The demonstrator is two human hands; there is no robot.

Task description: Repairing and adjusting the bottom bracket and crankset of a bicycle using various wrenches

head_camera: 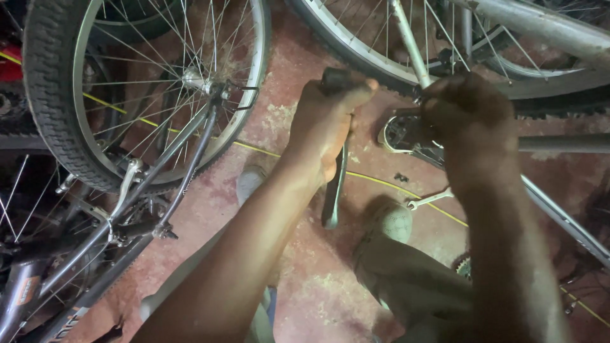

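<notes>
Hands (330, 121) at pedal (406, 130), wheels crowding around.

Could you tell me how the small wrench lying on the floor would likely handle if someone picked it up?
The wrench looks like thin bright metal, so it is probably stiff and light. It lies flat on the rough red floor, so it seems unlikely to roll. Its slim shaft might be fiddly to pinch off the ground.
</notes>
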